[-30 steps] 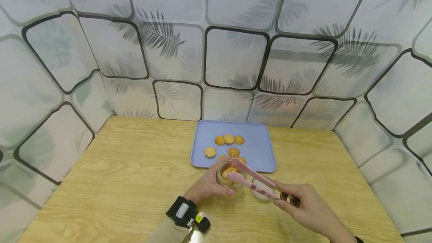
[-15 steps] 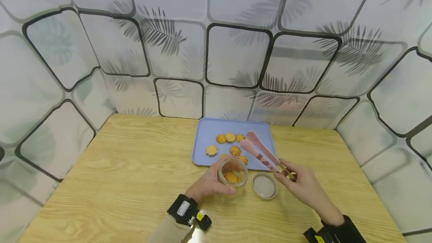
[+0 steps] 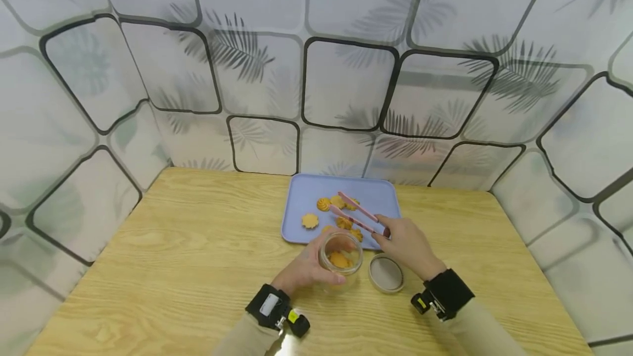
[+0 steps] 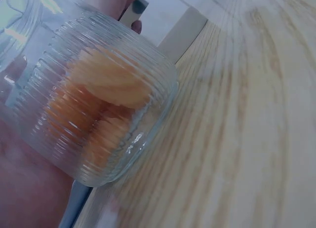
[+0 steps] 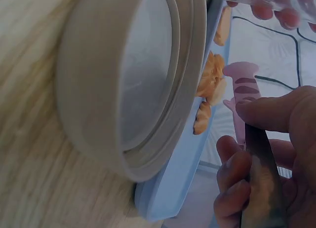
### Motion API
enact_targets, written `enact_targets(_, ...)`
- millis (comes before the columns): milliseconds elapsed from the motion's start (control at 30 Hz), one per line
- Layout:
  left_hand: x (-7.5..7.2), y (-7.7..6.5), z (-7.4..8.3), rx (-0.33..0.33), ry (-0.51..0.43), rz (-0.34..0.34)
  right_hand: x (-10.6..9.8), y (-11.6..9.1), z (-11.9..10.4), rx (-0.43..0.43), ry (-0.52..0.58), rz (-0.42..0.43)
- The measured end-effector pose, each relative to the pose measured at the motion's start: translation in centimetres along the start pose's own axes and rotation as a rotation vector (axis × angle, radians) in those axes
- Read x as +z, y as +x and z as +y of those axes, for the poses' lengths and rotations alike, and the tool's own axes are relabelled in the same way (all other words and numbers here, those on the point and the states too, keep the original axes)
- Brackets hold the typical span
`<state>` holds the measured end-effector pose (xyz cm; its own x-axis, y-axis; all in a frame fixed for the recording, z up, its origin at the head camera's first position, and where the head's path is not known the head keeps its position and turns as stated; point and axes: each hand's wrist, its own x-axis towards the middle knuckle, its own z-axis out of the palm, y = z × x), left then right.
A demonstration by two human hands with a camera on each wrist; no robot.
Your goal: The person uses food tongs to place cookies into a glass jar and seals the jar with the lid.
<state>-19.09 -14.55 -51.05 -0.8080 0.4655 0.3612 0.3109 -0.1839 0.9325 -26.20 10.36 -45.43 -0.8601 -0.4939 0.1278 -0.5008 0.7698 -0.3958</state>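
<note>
My left hand [image 3: 309, 268] grips a clear ribbed glass jar [image 3: 341, 254] from its left side; in the left wrist view several cookies [image 4: 108, 80] lie inside the jar. My right hand [image 3: 403, 238] holds pink tongs [image 3: 358, 218] by their handles, thumb on one arm and fingers round the other. Parted, the tong tips hover over the blue tray [image 3: 381, 191], overlapping the back row of cookies [image 3: 323, 204] in the head view. More cookies sit on the tray: a flat one [image 3: 310, 221] at the left and a swirled one [image 3: 344, 224] near the middle.
A round jar lid [image 3: 386, 273] lies on the wooden table [image 3: 198, 246], right of the jar, and looms large in the right wrist view. Behind the tray stands a patterned curtain wall [image 3: 346, 87], which also lines both sides.
The right hand has drawn the tongs out of the jar and carried them forward over the tray, leaving a cookie in the jar. The left hand and jar stay nearly in place.
</note>
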Motion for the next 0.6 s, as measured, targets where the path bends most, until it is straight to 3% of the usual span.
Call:
enact_targets(400, 0.1, 0.1, -0.2, 0.003, -0.023, -0.006, 0.8, 1.7, 0.9, 0.039, 0.006, -0.039)
enact_targets(600, 0.0, 0.0, -0.2, -0.001, -0.021, 0.002, 1.4, 2.0, 1.0, 0.011, -0.019, -0.029)
